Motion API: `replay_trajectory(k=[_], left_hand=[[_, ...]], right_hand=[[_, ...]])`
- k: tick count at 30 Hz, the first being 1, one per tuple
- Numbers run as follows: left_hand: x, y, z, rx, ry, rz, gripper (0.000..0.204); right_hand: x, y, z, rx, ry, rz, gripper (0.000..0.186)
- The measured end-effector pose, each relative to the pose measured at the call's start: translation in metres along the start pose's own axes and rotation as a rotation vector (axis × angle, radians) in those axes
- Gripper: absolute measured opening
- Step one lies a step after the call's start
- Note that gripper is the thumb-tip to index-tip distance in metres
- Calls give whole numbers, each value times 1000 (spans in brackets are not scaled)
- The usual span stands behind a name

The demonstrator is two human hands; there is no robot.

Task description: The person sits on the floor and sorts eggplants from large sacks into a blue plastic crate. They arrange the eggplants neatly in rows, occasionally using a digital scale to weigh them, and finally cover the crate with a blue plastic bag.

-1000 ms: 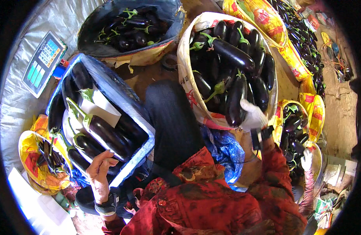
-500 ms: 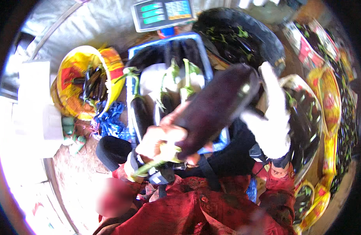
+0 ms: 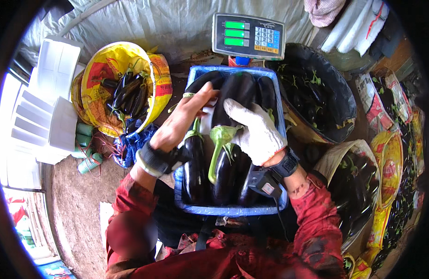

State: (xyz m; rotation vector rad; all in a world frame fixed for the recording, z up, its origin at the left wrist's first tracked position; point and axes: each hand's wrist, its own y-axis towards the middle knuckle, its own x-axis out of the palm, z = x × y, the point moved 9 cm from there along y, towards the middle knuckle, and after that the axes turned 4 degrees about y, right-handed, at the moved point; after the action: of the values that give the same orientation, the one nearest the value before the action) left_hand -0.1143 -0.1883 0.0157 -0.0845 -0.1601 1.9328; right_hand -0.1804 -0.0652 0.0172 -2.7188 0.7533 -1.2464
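Observation:
A large dark eggplant (image 3: 235,93) lies lengthwise over other eggplants in a blue crate (image 3: 233,211), its green cap and stem pointing toward me. My right hand (image 3: 258,132), in a white knitted glove, is closed on it near the cap. On the other side, my bare left hand (image 3: 184,116) has its fingers stretched forward beside the eggplant; whether the fingertips touch it I cannot tell. Beneath, several glossy eggplants (image 3: 193,169) fill the near part of the crate. More lie along its far end, partly hidden by my hands.
Behind the crate stands a scale display (image 3: 249,37). A yellow-lined basket (image 3: 154,88) of eggplants is at left, near white foam boxes (image 3: 47,121) and green twine spools (image 3: 89,162). At right are a black-lined tub (image 3: 342,109) and a pale sack (image 3: 333,162), both holding eggplants.
The large eggplant has gone from my left hand, raised above the crate, down into it, with its stem still toward me. My right hand has closed on it. The view has shifted.

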Motion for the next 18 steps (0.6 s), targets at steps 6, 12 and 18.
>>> replay_trajectory(k=[6,12,18], left_hand=[[-54,75,-39,-68,1386,303,73],[-71,91,-64,-152,1270,385,78],[-71,70,-80,-182,807,578,73]], right_hand=[[-35,-7,-5,-86,-202,181,53],[-26,15,-24,-147,-475,227,42],[-38,63,-1,-100,-954,439,82]])
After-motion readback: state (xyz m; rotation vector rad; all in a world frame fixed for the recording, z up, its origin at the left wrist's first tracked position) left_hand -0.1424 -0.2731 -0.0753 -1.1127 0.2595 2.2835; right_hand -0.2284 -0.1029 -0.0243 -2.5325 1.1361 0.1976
